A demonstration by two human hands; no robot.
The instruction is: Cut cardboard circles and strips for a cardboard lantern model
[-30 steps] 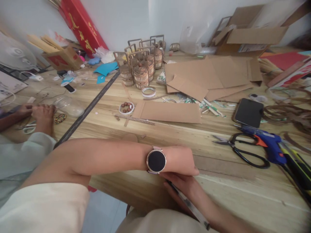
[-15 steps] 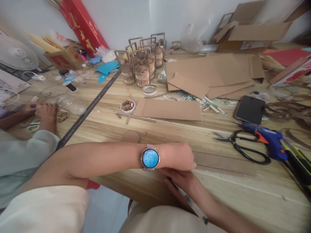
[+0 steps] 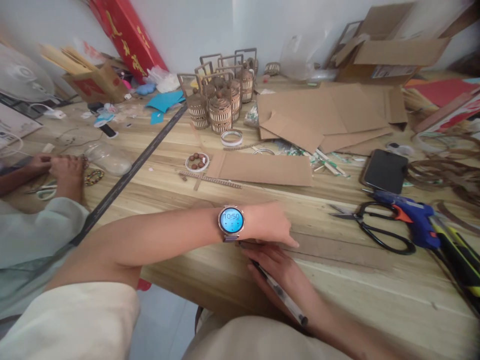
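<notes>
My left hand (image 3: 268, 222), with a round watch (image 3: 231, 220) on its wrist, reaches across in front of me, over the left part of a long brown cardboard strip (image 3: 337, 250). One digit points right along the strip; the other fingers curl down out of sight, and whatever is under them is hidden. Just below it, my right hand (image 3: 281, 267) is closed around a clear-barrelled pen (image 3: 285, 297). The pen's tip end lies up and left, partly covered by the left forearm and hand. A cardboard disc (image 3: 202, 205) shows slightly behind my left forearm.
Black-handled scissors (image 3: 388, 227), a blue glue gun (image 3: 420, 220) and a phone (image 3: 385, 171) lie at the right. Several small woven lanterns (image 3: 220, 114) stand at the back beside cardboard sheets (image 3: 330, 112). At the left, another person's hands (image 3: 67, 170) work near a clear jar (image 3: 112, 159).
My left hand has shifted up and slightly left, showing one digit more plainly. My right hand and the pen have moved slightly up and left.
</notes>
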